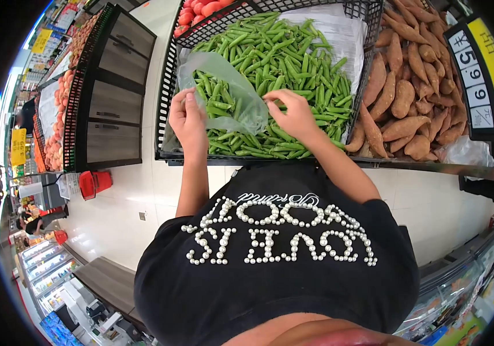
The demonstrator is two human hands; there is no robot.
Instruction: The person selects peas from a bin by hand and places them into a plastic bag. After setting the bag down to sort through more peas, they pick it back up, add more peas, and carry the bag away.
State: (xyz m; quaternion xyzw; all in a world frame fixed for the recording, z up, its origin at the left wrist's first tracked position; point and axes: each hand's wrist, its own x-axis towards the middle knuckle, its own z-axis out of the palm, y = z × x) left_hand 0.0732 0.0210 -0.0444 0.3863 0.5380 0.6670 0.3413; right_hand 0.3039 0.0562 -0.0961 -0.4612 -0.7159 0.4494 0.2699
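Plastic bag: thin, see-through, a bit greenish (249, 108), stretched between both hands just over the heap of green pods (299, 63). Can't tell whether the pods showing behind the film are inside it or just underneath.

Left hand: curled up (189, 120), thumb and fingers pinching the film on the bag's left side. Probably like that because film this floppy would droop without someone holding that side.

Right hand: reaching in from the right (294, 117), thumb and forefinger pinched at the bag's opposite edge, rest of the fingers bent. Looks like two-sided tension, which would keep the layers apart.

Bag's direction: kinda fuzzy, it's crumpled. Best read is a long axis slanting from the far left down to the near right, with the bunched part by the right fingertips. Can't really tell which way the mouth points.

Crate: black, slotted walls (166, 109), presumably there to stop the loose pods spilling. White paper (348, 40) lies at its far right, likely as a liner.

Neighbors: sweet potatoes (402, 98) to the right, tomatoes (198, 10) past the far left corner. Sorted by kind, I'd guess.
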